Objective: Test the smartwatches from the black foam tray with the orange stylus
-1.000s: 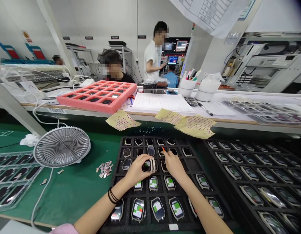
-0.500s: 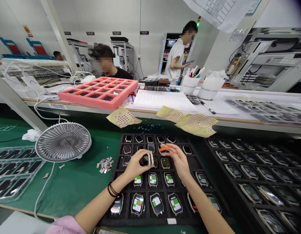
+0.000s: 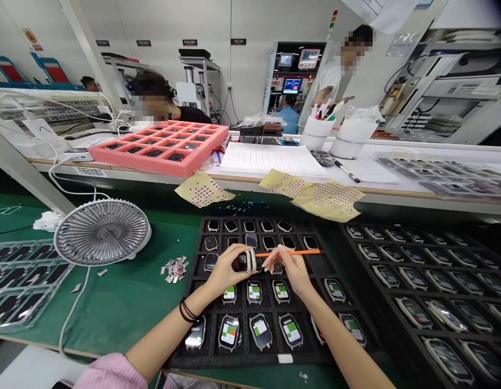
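Bright, even light — glare on some watch screens [image 3: 229,333], wide-angle stretch, dark upper-right corner

On the desk [image 3: 124,310], the middle tray [image 3: 234,359] lies near, with a second tray [image 3: 404,293] to its right. Above the middle tray's far half, the left hand [image 3: 228,265] has a watch [image 3: 242,262] between its fingers; just right of it, the right hand [image 3: 293,268] has a stick [image 3: 305,252] lying crosswise. Left of the middle tray come scattered pieces [image 3: 174,269], then a fan [image 3: 108,232], then a parts tray [image 3: 23,327]. Behind, a shelf [image 3: 396,201] carries a deep tray [image 3: 140,166] at left, paper [image 3: 270,159] mid-way, a pen [image 3: 347,170] right of that, two pots [image 3: 317,135] behind the pen, and shallow trays [image 3: 448,173] at right. Sticker sheets [image 3: 204,189] hang over its near edge.
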Available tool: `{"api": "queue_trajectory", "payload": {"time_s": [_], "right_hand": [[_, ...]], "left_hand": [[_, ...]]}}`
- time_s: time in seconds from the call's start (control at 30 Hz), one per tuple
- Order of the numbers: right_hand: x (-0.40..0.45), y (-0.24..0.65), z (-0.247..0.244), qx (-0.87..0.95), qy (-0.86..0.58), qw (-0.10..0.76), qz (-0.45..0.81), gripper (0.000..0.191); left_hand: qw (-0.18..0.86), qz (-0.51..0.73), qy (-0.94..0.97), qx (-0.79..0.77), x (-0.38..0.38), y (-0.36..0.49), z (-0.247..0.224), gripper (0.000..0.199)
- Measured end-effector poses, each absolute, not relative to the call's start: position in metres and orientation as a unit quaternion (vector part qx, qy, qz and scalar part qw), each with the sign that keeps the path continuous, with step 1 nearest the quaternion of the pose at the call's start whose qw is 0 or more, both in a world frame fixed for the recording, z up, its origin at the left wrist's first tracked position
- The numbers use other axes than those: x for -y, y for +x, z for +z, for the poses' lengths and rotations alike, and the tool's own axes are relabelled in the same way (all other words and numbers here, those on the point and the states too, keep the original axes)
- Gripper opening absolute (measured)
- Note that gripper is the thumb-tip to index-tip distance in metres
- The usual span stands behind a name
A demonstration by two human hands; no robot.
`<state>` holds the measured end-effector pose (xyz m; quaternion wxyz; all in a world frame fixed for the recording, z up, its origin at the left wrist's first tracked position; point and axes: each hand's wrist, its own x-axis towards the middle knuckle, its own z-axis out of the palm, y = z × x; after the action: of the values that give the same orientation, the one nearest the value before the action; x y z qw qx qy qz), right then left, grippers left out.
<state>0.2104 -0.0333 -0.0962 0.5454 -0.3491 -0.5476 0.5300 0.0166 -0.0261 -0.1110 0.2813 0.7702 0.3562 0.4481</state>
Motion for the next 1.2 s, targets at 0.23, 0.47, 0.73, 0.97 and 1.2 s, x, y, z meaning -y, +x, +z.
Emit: {"api": "queue_trajectory", "payload": {"time_s": [0.23, 0.47, 0.73, 0.97, 1.2], "right_hand": [[0.0350, 0.2119, -0.0958, 0.547, -0.344, 0.556, 0.523, 0.045], [0.0356, 0.2112, -0.0959, 0.549, -0.348, 0.552, 0.523, 0.044], [0.0379, 0.2080, -0.0922, 0.562, -0.344, 0.556, 0.507, 0.044], [0.0402, 0.2080, -0.0925, 0.566, -0.346, 0.559, 0.498, 0.043], [0.0389, 0.2079, -0.0957, 0.570, -0.295, 0.544, 0.541, 0.041]], "left_hand": [[0.279, 0.444, 0.770, -0.363, 0.0266, 0.0165, -0.1118, 0.047], [0.277, 0.446, 0.774, -0.355, 0.0259, 0.0165, -0.1136, 0.046], [0.271, 0.442, 0.772, -0.368, 0.0271, 0.0175, -0.1109, 0.046], [0.274, 0.448, 0.768, -0.368, 0.0273, 0.0178, -0.1111, 0.046], [0.267, 0.447, 0.778, -0.352, 0.0287, 0.0196, -0.1096, 0.044]]}}
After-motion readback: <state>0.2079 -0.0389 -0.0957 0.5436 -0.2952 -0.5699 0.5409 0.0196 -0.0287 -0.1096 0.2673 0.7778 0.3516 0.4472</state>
